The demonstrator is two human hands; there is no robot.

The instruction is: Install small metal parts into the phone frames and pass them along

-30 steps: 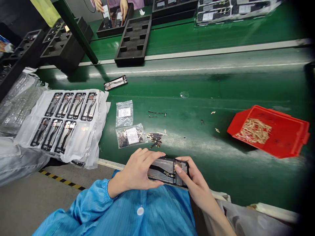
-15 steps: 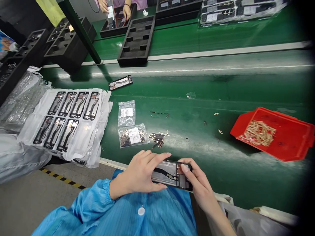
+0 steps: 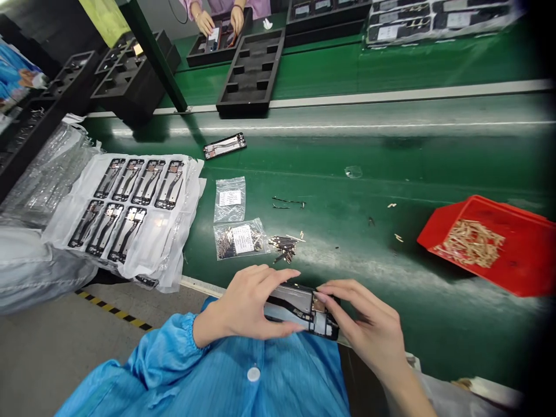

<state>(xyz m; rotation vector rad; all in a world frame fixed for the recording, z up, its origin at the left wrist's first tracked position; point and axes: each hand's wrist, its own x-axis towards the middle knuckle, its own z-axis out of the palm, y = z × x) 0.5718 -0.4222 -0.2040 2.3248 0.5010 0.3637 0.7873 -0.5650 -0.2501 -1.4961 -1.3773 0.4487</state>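
Note:
My left hand (image 3: 247, 304) grips a black-edged phone frame (image 3: 293, 301) across its left part, thumb on the near long edge and fingers on the far one. A dark flex cable runs along the silvery inner face. At the frame's right end, my right hand (image 3: 371, 327) is closed in a pinch beside a copper-coloured patch. Whether anything small is between those fingertips is hidden. Beyond the hands lie a pile of small black and gold parts (image 3: 284, 246), a labelled bag of similar parts (image 3: 237, 238) and a second labelled clear bag (image 3: 229, 200).
To the left, a white tray (image 3: 150, 229) holds several phone frames. One more frame (image 3: 225, 146) lies farther back. A red bin (image 3: 521, 260) with small gold strips stands right. Black foam trays (image 3: 249, 72) line the back, where a co-worker's hands (image 3: 204, 23) handle a phone.
My right thumb has lifted off the copper patch, and the right fingers now pinch at the frame's far edge. My left hand keeps its grip. The view has shifted slightly.

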